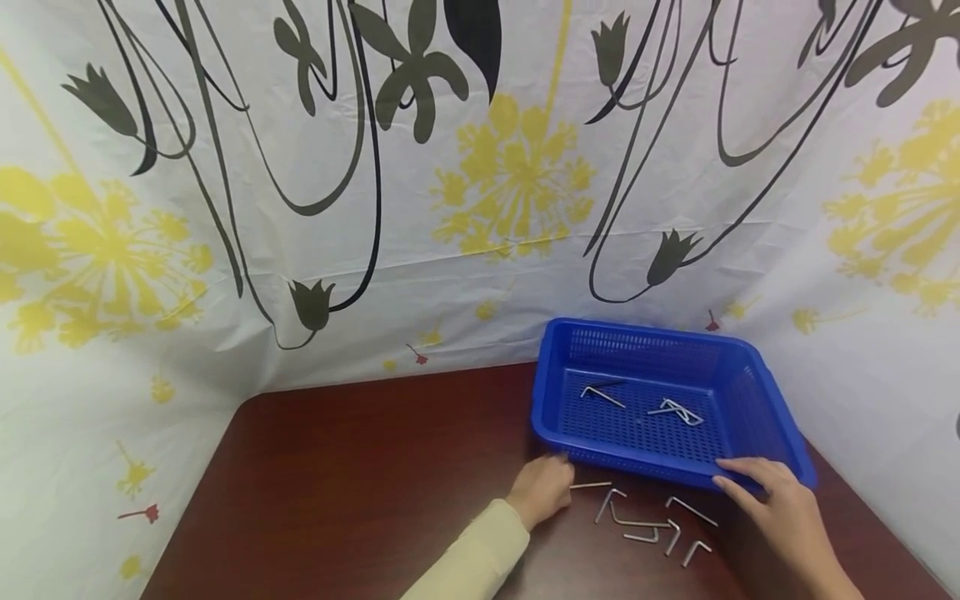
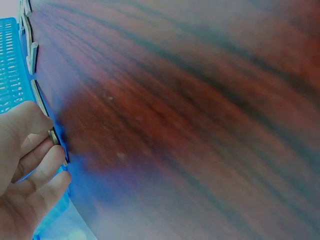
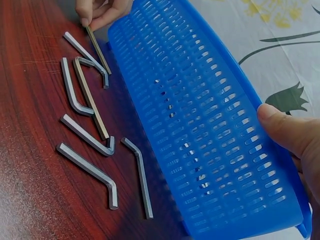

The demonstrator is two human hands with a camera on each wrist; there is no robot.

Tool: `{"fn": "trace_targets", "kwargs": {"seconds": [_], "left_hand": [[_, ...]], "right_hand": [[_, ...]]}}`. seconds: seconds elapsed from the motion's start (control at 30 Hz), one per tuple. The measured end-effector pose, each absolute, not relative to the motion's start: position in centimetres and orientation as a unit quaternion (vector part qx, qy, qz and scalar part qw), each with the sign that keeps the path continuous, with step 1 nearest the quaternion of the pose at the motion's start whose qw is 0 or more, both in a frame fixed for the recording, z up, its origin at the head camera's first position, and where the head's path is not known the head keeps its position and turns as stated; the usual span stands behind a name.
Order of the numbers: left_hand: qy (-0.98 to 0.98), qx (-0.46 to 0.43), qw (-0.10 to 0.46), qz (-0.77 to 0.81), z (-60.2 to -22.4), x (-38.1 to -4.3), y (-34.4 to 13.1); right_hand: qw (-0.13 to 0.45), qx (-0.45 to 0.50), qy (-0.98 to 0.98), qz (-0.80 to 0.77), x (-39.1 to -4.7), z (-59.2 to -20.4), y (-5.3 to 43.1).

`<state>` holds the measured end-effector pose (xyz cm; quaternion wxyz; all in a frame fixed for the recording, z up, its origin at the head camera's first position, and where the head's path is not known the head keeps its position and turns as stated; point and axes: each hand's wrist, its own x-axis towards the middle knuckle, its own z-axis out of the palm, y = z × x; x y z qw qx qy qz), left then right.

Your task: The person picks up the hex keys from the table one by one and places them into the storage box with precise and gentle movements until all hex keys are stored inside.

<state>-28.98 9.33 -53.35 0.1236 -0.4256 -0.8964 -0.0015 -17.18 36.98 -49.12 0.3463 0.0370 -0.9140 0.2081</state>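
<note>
My left hand (image 1: 542,490) pinches a brass-coloured hex key (image 1: 594,485) low over the table, beside the near left corner of a blue plastic basket (image 1: 626,460). The left wrist view shows thumb and fingers around that hex key (image 2: 42,102), partly hiding it. At the basket's near right corner, my right hand (image 1: 787,512) holds the rim; its thumb (image 3: 272,117) lies over the edge in the right wrist view. Between the hands lie several loose L-shaped hex keys, mostly silver (image 3: 87,167), with one longer brass-coloured one (image 3: 91,100) among them.
Inside the basket lie a few more hex keys (image 1: 681,412), some crossing each other. The dark red wooden table (image 1: 360,483) stretches to the left. A white cloth with a flower print (image 1: 420,225) hangs behind and beside the table.
</note>
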Motion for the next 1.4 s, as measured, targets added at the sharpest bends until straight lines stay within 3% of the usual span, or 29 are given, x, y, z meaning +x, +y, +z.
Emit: {"fn": "trace_targets", "kwargs": {"seconds": [0.43, 0.73, 1.07, 1.4], "left_hand": [[-0.883, -0.445, 0.148, -0.006, -52.2, -28.3, 8.1], [-0.866, -0.460, 0.193, -0.039, -50.5, -27.8, 7.5], [-0.825, -0.485, 0.286, -0.052, -48.2, -27.0, 6.9], [-0.821, -0.481, 0.301, -0.062, -45.9, -27.1, 6.3]], "right_hand": [[0.345, 0.031, -0.914, 0.212, -17.0, -49.1, 36.9], [0.344, 0.028, -0.914, 0.213, -17.1, -49.0, 37.2], [0.345, 0.027, -0.914, 0.210, -17.1, -49.0, 37.1], [0.343, 0.021, -0.915, 0.213, -17.0, -49.3, 36.8]]}}
